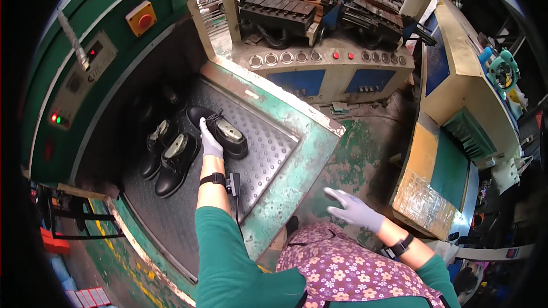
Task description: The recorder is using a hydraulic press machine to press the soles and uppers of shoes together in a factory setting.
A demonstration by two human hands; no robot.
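Observation:
My left hand, in a pale glove, grips a black lace-up shoe by its side, on the dark studded plate. Part of the fingers is hidden, and the toe of the shoe points to the far left. Left of that hand, another black shoe stands with its toe toward me. Beside it is a further black shoe, and darker shoe shapes sit behind in the shadow. Away from the plate, over the floor at the right, my gloved right hand is open and holds nothing, its fingers spread.
A worn green metal rim borders the plate. On the left rises a green machine housing with an orange-and-red button. Ahead stands a beige control console below clamping equipment. A bench with a taped edge is at my right.

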